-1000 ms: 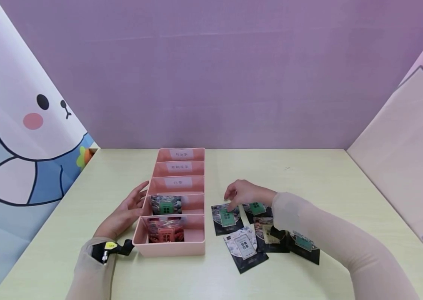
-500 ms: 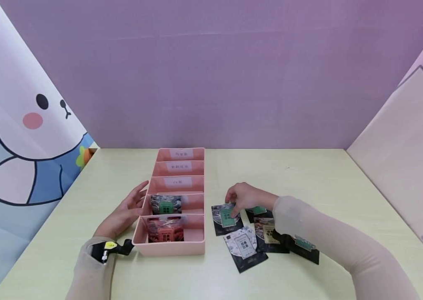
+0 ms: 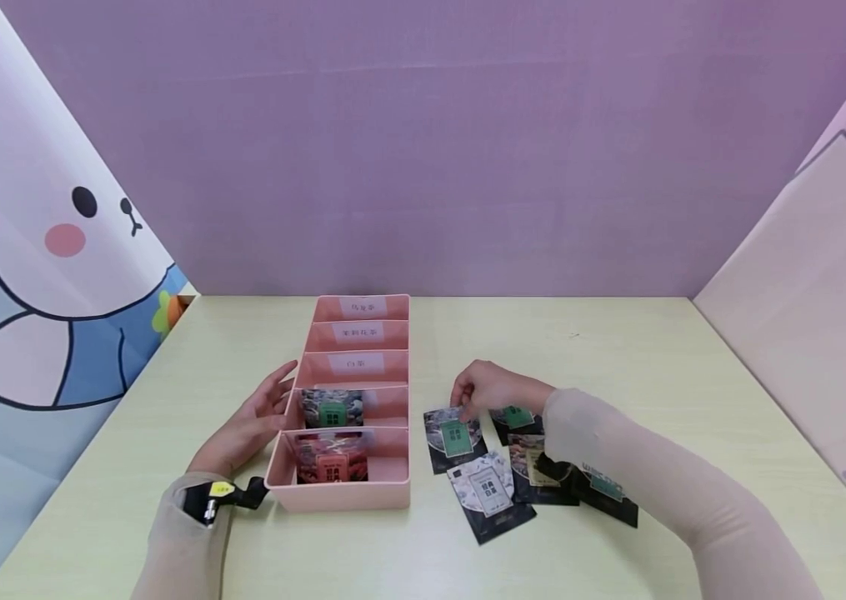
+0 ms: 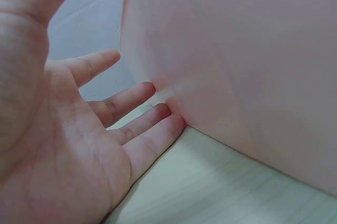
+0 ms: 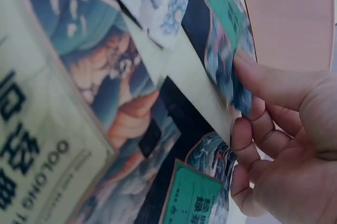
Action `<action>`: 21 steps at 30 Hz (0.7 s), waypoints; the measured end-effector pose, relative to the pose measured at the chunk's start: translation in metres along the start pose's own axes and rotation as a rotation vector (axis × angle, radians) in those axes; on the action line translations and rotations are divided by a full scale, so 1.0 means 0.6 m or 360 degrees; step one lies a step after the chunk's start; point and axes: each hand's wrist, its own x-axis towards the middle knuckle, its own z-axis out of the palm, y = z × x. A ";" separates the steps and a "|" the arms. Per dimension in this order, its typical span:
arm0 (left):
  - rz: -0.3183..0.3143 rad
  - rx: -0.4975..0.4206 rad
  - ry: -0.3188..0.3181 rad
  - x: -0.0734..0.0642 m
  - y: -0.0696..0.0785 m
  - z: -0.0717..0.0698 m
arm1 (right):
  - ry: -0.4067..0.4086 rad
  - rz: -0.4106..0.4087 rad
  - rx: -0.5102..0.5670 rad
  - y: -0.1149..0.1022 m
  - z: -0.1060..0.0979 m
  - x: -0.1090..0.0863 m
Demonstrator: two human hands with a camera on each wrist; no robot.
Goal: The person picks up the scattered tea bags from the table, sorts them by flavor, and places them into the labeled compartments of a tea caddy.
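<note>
In the head view, my right hand [image 3: 499,388] pinches the upper edge of a dark tea packet with a green label [image 3: 457,442]. The right wrist view has the thumb on the packet's printed face [image 5: 224,21] and the fingers curled at its edge. My left hand [image 3: 246,427] lies beside a long pink divided box [image 3: 343,500], fingers spread. Its fingertips touch the box's side wall [image 4: 253,71] low down in the left wrist view. A red tea packet [image 3: 332,468] stands in the box's nearest compartment, a green-labelled one [image 3: 332,412] in the compartment behind.
Around the right hand lie a white-patterned packet [image 3: 492,493], an oolong packet [image 5: 47,145], another green-labelled packet [image 5: 192,197] and a teal-labelled packet [image 3: 618,500] partly under the sleeve. Paper labels [image 3: 357,364] mark the box's far compartments. A purple backdrop [image 3: 438,167] rises behind the table [image 3: 633,350].
My right hand dipped slightly toward the green-labelled packet, then rose back a little with the thumb at its upper edge. That packet has shifted very slightly. My left hand stays put.
</note>
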 end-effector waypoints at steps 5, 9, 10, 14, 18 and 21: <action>-0.0001 -0.0001 0.0004 0.003 -0.003 0.000 | -0.0012 -0.0057 0.0035 0.006 -0.002 0.003; -0.0008 0.0000 0.0011 0.004 -0.005 -0.001 | 0.0010 -0.0051 0.0098 0.006 -0.007 0.003; -0.0009 0.0003 0.0013 0.005 -0.006 -0.001 | 0.0018 -0.0061 0.0113 0.005 -0.009 0.003; 0.0001 -0.0004 0.0010 0.005 -0.006 -0.002 | 0.0050 -0.0092 0.0171 -0.001 -0.017 0.001; 0.0001 0.0005 0.0006 0.005 -0.006 -0.003 | 0.0080 -0.0018 0.0232 -0.006 -0.019 0.000; -0.0003 0.0014 0.0011 0.005 -0.006 -0.002 | 0.0097 0.0008 0.0280 -0.002 -0.020 -0.002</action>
